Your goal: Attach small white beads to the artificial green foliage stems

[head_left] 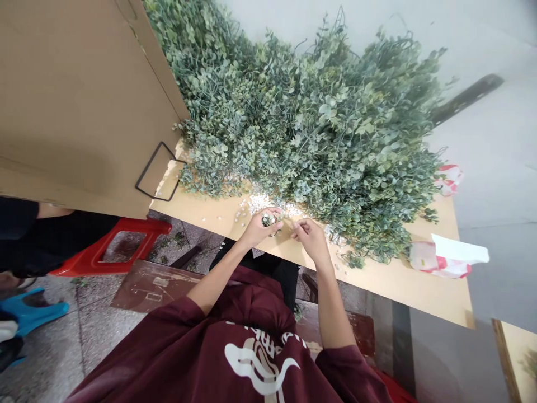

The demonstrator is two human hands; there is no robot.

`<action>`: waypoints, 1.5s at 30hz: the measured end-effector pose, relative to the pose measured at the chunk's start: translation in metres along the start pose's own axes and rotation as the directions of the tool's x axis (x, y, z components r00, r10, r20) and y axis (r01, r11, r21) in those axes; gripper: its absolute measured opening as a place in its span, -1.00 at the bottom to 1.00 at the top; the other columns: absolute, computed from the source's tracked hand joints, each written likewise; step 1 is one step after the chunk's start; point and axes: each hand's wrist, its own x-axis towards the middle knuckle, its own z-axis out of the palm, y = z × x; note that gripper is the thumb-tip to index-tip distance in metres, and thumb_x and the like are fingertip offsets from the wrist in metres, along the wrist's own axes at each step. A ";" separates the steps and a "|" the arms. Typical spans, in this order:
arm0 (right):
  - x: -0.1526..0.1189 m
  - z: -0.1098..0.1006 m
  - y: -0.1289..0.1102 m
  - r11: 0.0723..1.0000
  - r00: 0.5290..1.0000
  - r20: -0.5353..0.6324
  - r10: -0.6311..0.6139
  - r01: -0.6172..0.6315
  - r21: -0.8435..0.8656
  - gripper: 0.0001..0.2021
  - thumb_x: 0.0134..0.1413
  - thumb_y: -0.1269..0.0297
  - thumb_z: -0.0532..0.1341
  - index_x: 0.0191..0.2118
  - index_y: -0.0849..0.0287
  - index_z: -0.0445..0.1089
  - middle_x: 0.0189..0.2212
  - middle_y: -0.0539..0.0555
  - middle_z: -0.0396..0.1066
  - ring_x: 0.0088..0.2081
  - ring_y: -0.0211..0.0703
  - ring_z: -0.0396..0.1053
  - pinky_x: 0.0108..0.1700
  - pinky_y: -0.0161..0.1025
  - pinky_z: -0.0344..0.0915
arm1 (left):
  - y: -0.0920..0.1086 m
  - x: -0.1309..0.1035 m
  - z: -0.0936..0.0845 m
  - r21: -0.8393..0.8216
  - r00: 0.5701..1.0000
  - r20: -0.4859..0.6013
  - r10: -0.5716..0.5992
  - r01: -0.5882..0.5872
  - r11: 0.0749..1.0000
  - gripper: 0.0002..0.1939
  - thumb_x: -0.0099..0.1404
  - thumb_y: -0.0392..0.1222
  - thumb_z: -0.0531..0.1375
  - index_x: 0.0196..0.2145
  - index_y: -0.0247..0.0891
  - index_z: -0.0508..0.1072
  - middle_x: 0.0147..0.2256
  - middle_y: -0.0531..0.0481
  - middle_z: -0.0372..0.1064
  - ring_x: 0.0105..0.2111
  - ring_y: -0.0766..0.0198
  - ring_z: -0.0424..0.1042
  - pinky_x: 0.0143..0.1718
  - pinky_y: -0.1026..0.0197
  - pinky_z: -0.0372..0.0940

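Observation:
My left hand (260, 228) is closed around a small sprig of artificial leaves (268, 219) just above the table's front edge. Close by on the right, my right hand (311, 239) has its thumb and fingertips pinched together; anything between them is too small to make out. Behind both hands lie many small white pieces (260, 202), scattered on the tabletop. A large heap of green artificial eucalyptus foliage (302, 117) rises beyond them, its nearest leaves close to my right hand.
A big cardboard box (84, 101) stands at the left, with a black wire frame (161, 172) at its corner. Red-and-white plastic packaging (440, 260) lies on the table (436, 294) at right. A red stool (121, 249) and a seated person's dark clothing show at left.

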 end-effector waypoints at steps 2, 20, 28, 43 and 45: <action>-0.001 0.007 -0.005 0.952 0.999 0.054 -0.001 -0.016 0.307 -0.78 0.11 0.09 0.23 -0.33 0.14 0.33 -0.46 0.02 0.45 -0.45 -0.20 0.43 -0.34 -0.24 0.36 | 0.000 -0.001 0.001 0.016 1.000 0.019 0.008 -0.008 1.000 -0.68 0.16 -0.01 0.30 -0.40 -0.30 0.32 -0.05 -0.19 0.40 -0.07 0.17 0.41 -0.05 0.14 0.28; 0.006 0.043 0.002 0.494 0.996 0.072 0.061 -0.093 0.864 -0.75 -0.14 0.19 0.43 -0.29 0.12 0.47 -0.40 -0.01 0.46 -0.42 -0.33 0.42 -0.31 -0.36 0.47 | 0.005 0.003 -0.005 -0.057 0.986 0.158 -0.047 0.057 0.997 -0.72 0.11 -0.14 0.33 -0.20 -0.26 0.56 0.19 -0.21 0.20 0.19 0.00 0.22 0.08 0.12 0.24; 0.002 0.043 -0.004 0.522 0.999 0.034 0.034 -0.046 0.852 -0.74 -0.11 0.13 0.42 -0.38 0.10 0.37 -0.53 -0.09 0.35 -0.53 -0.37 0.31 -0.41 -0.37 0.38 | 0.001 0.001 -0.002 -0.143 0.975 0.214 -0.062 0.094 0.985 -0.69 0.19 0.00 0.30 -0.26 -0.29 0.40 -0.23 -0.10 0.42 -0.22 0.23 0.41 -0.17 0.23 0.28; -0.005 0.034 0.014 0.613 0.994 0.004 0.107 -0.069 0.787 -0.72 -0.12 0.10 0.41 -0.39 0.11 0.35 -0.56 -0.09 0.33 -0.59 -0.34 0.26 -0.43 -0.29 0.38 | -0.004 0.001 0.002 -0.012 0.990 0.127 0.055 -0.054 0.998 -0.76 0.20 -0.07 0.29 -0.25 -0.27 0.55 -0.20 -0.13 0.44 -0.15 0.20 0.42 -0.09 0.17 0.30; -0.005 0.036 0.018 0.601 0.993 0.012 0.113 -0.078 0.795 -0.73 -0.10 0.11 0.40 -0.40 0.12 0.35 -0.56 -0.10 0.33 -0.60 -0.36 0.25 -0.46 -0.32 0.36 | -0.005 0.001 0.003 -0.001 0.988 0.134 0.081 -0.082 0.997 -0.80 0.21 -0.10 0.27 -0.27 -0.27 0.55 -0.22 -0.12 0.43 -0.17 0.21 0.42 -0.09 0.17 0.29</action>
